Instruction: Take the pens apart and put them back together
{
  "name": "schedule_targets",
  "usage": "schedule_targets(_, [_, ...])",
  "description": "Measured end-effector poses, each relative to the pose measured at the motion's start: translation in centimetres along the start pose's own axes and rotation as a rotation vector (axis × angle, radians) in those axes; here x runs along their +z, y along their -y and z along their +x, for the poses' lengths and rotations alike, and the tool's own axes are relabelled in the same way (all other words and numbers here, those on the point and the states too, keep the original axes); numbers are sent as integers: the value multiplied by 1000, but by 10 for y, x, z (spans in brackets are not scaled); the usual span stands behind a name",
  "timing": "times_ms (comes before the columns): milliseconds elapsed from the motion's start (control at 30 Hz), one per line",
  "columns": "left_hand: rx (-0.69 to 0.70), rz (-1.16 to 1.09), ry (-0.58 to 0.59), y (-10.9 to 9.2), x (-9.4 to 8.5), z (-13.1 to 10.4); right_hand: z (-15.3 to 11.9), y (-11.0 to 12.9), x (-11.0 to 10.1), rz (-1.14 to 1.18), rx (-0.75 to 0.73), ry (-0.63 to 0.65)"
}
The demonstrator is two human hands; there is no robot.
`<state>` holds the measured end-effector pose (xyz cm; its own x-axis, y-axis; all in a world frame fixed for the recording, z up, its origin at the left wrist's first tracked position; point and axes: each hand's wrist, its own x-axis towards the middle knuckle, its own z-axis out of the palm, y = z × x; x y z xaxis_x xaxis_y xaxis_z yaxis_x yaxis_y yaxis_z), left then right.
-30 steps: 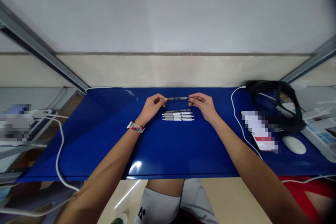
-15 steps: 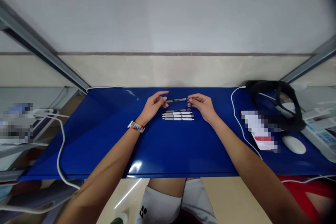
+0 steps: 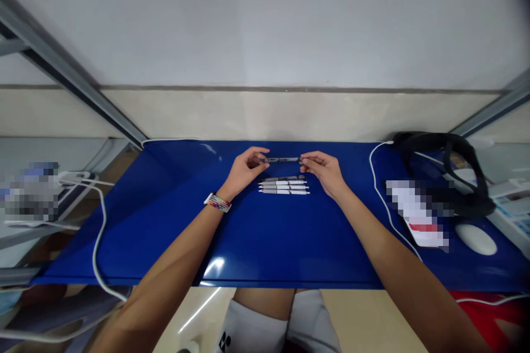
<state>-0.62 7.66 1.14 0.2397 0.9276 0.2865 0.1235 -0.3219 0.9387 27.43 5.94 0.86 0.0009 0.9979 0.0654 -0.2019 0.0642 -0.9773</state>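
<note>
Since the earlier frame the dark pen (image 3: 281, 160) has levelled out: it was tilted w/ its left end lower half a sec ago, now it lies about horizontal again, and the left hand (image 3: 244, 168) has curled back onto its left end after its fingers were spread. Right hand (image 3: 325, 170) pinches the pen's right end between thumb and fingertips; left hand is closed in a pinch on the other end, so both hands grip the same pen, held just above the blue worktop (image 3: 256, 237) at its far middle. Pen's long axis runs left-right, straight across between the two hands, neither hand nearer than the other; each sits at one tip. Just below it, nearer the person, a row of pens (image 3: 284, 186) lies on the worktop, parallel to the held one and close together, approx four, top one darker, rest white-bodied. Held pen is apart from that row, not touching. Off to the right: white cable (image 3: 379, 187), black strap (image 3: 451, 168), white mouse (image 3: 476, 238). Left wrist wears a multicolour band (image 3: 217, 202).
</note>
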Motion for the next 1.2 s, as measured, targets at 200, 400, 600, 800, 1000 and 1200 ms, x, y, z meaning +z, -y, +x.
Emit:
schedule_targets(200, [-88,45,14,-3,1,-1,-1,1,1,-4,0,2])
schedule_targets(400, [-48,67,5,-6,1,-3,-1,0,1,-23,-17,-4])
schedule_targets(600, [-77,-11,-7,-5,1,-2,-3,5,4,24,-19,19])
schedule_targets(800, [-113,-153,-50,-12,7,-1,-8,14,11,154,62,85])
schedule_targets(1000, [-115,-297,-85,-20,11,-3,-9,24,5,205,199,195])
schedule_targets(1200, [-106,-333,-87,-20,10,-3,-13,23,8,259,228,267])
